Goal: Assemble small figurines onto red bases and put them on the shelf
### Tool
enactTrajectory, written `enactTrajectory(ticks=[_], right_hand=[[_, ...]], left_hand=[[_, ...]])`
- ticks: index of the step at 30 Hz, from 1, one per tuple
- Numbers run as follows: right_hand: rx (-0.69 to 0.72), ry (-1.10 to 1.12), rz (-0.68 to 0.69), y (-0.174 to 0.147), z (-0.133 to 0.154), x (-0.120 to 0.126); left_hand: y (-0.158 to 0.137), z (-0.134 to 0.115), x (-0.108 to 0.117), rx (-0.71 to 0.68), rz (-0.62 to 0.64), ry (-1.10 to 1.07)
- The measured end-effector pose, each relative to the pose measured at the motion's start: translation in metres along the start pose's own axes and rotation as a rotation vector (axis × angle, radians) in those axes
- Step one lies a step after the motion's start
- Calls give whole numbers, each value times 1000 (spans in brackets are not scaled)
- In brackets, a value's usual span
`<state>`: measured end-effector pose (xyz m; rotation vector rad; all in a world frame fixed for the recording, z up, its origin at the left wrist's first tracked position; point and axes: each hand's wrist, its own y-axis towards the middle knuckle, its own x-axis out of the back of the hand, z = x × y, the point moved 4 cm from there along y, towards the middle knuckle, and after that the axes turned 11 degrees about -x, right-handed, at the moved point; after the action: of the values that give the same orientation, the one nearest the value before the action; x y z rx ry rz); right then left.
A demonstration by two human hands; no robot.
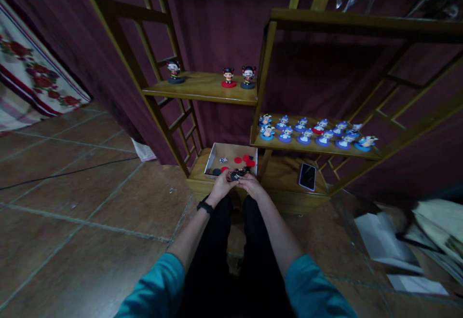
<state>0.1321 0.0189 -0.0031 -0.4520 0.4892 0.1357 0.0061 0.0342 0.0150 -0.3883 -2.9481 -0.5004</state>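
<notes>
A small, mostly black object [237, 175], partly hidden, is gripped between the curled fingers of the left hand [221, 187] and the right hand [252, 186], at the near edge of a shallow white cardboard box [227, 151]. In the box, flat round red discs [238, 160] are scattered; beyond, three black-haired figurines [228, 77] are displayed on a brown wooden shelf [203, 88].

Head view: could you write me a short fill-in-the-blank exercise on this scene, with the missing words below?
1. The hands holding the dark piece number ____.
2. The black band is on the ____ arm.
3. On the shelf above the box, the middle figurine has a ____ base.

Missing words: two; left; red.
</notes>
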Motion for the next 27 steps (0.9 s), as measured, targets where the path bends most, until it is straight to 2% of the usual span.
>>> enactTrajectory(ticks=[10, 21, 27], right_hand=[[29, 97, -38, 11, -5, 9], [29, 69, -8, 7, -3, 6], [19, 17, 32, 6, -5, 5]], left_hand=[[0, -3, -1, -46, 63, 131], [-1, -8, -1, -120, 97, 224], [-2, -7, 0, -113, 89, 327]])
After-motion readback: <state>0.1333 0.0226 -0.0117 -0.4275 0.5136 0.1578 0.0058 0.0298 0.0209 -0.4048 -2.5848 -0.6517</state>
